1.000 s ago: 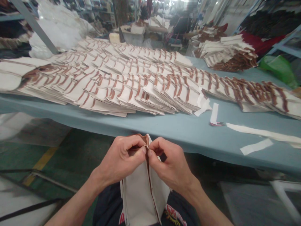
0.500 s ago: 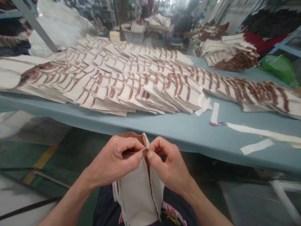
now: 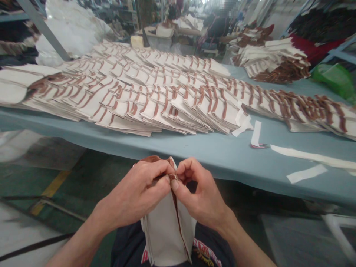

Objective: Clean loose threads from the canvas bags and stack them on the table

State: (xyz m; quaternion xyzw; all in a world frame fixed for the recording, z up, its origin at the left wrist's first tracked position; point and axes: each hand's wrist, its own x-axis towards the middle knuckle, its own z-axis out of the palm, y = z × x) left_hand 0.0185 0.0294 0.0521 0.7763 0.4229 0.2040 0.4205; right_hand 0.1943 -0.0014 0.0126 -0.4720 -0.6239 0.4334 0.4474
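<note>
Cream canvas bag (image 3: pixel 167 230) runs off the bottom edge, its brown-trimmed top hidden where left hand (image 3: pixel 136 194) and right hand (image 3: pixel 198 196) pinch it; blue table (image 3: pixel 194 152) fills mid-frame.

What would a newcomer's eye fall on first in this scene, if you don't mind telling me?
Most likely the rows of cream fabric pieces with brown straps, fanned overlapping across the blue table. Next, low in the middle, the left hand and right hand pinch the top edge of a cream pouch with brown trim. White paper strips lie loose on the table at the right.
</note>
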